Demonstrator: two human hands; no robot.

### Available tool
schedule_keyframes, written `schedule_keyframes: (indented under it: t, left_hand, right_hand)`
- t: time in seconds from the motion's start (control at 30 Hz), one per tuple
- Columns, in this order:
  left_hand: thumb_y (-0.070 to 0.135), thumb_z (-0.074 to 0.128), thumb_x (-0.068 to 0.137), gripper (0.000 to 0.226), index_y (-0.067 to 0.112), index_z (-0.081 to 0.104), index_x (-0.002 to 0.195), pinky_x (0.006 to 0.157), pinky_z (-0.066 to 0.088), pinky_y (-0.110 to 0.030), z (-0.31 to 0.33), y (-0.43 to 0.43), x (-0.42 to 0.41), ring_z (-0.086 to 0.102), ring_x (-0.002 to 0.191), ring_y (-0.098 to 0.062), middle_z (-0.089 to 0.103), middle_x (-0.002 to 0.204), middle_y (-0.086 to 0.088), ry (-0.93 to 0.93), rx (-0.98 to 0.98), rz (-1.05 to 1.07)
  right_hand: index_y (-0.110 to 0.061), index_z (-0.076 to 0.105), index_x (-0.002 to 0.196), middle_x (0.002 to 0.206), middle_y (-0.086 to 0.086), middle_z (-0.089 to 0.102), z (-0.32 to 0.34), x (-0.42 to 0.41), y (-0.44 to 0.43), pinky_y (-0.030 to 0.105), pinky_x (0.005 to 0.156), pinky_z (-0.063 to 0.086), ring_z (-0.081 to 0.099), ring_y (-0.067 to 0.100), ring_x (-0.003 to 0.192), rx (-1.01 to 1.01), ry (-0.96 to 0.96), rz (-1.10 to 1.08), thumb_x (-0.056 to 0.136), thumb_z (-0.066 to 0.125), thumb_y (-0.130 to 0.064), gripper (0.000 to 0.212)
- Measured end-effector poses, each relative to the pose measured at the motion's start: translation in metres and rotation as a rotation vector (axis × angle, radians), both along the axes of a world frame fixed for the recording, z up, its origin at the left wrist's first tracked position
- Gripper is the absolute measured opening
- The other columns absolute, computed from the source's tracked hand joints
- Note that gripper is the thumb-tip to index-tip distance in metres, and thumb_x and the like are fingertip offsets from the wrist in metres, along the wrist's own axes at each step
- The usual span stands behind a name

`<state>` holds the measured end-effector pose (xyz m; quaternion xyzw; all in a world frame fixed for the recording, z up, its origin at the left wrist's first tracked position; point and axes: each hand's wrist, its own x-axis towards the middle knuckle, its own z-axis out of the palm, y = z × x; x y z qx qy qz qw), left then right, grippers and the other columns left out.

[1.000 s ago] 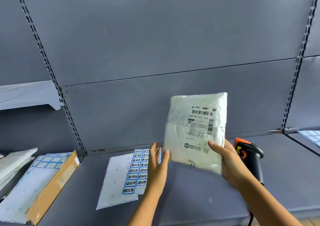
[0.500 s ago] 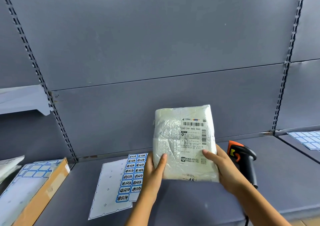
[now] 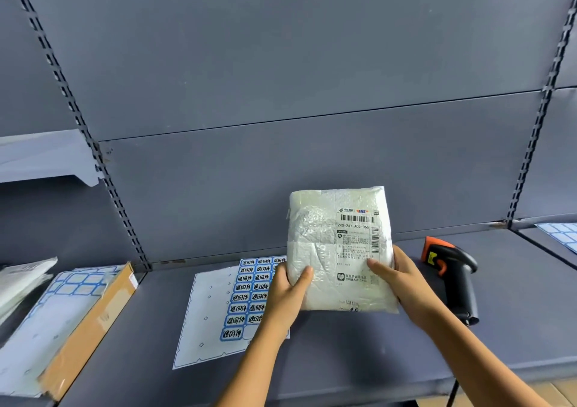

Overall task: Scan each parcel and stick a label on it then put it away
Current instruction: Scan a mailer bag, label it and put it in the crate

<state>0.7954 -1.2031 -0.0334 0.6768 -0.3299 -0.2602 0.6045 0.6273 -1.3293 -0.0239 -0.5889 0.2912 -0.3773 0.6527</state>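
My left hand [image 3: 287, 294] and right hand [image 3: 402, 285] grip the white parcel [image 3: 324, 250] upright by its lower sides, thumbs on its front, forearms reaching over the shelf [image 3: 343, 350]. A label sheet [image 3: 246, 297] lies beneath the left hand, the scanner [image 3: 452, 269] just beyond the right hand.

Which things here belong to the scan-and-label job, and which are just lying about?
For the job: white parcel held in left hand and right hand; black-and-orange scanner on the shelf; sheet of blue labels.
Lying about: cardboard box at left; pale stack beyond it; label sheet at far right.
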Motion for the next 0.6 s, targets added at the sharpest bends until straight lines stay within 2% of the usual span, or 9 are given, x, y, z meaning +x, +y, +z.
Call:
schedule_keyframes:
  t: [0.1, 0.2, 0.27, 0.37, 0.47, 0.6]
  left_hand:
    - [0.053, 0.057, 0.086, 0.039, 0.015, 0.056, 0.096, 0.073, 0.05, -0.03, -0.003, -0.002, 0.0, 0.061, 0.086, -0.015, 0.064, 0.094, 0.001, -0.248, 0.271, 0.07]
    - [0.066, 0.049, 0.079, 0.056, 0.013, 0.058, 0.094, 0.083, 0.05, -0.038, -0.009, -0.001, 0.004, 0.058, 0.093, -0.023, 0.064, 0.096, -0.003, -0.493, 0.462, 0.133]
    - [0.075, 0.04, 0.07, 0.066, 0.016, 0.058, 0.092, 0.085, 0.049, -0.041, -0.012, 0.001, 0.005, 0.058, 0.095, -0.024, 0.066, 0.097, -0.002, -0.516, 0.496, 0.126]
    - [0.069, 0.041, 0.081, 0.059, 0.014, 0.059, 0.095, 0.089, 0.046, -0.039, -0.014, -0.001, 0.008, 0.053, 0.101, -0.025, 0.065, 0.103, -0.005, -0.602, 0.592, 0.149]
    - [0.064, 0.036, 0.088, 0.059, 0.013, 0.059, 0.106, 0.093, 0.039, -0.038, -0.015, -0.004, 0.007, 0.046, 0.111, -0.027, 0.062, 0.117, -0.005, -0.733, 0.705, 0.159]
    - [0.065, 0.031, 0.089, 0.063, 0.016, 0.056, 0.12, 0.097, 0.034, -0.04, -0.016, -0.003, 0.006, 0.038, 0.117, -0.028, 0.052, 0.126, -0.006, -0.783, 0.786, 0.154]
  right_hand:
    - [-0.01, 0.06, 0.108, 0.098, 0.007, 0.074, -0.006, 0.002, -0.003, 0.033, 0.066, 0.058, 0.072, 0.023, 0.084, 0.04, 0.054, -0.021, 0.089, 0.06, -0.004, 0.02]
    - [-0.01, 0.061, 0.102, 0.089, 0.005, 0.074, -0.015, 0.005, -0.005, 0.032, 0.063, 0.059, 0.072, 0.02, 0.076, 0.061, 0.12, -0.031, 0.089, 0.06, -0.003, 0.014]
    - [-0.007, 0.061, 0.101, 0.09, 0.009, 0.074, -0.02, 0.008, -0.006, 0.033, 0.061, 0.058, 0.071, 0.021, 0.074, 0.087, 0.141, -0.03, 0.089, 0.06, -0.004, 0.013]
    - [-0.006, 0.06, 0.104, 0.094, 0.011, 0.072, -0.025, 0.013, -0.009, 0.038, 0.059, 0.059, 0.07, 0.026, 0.078, 0.095, 0.213, -0.05, 0.089, 0.062, -0.008, 0.015]
    - [-0.011, 0.059, 0.105, 0.097, 0.008, 0.07, -0.031, 0.018, -0.013, 0.053, 0.071, 0.058, 0.069, 0.028, 0.085, 0.022, 0.377, -0.096, 0.082, 0.069, -0.022, 0.027]
    - [-0.011, 0.053, 0.102, 0.102, 0.009, 0.063, -0.027, 0.024, -0.007, 0.049, 0.071, 0.058, 0.065, 0.026, 0.089, 0.002, 0.438, -0.167, 0.085, 0.066, -0.023, 0.025]
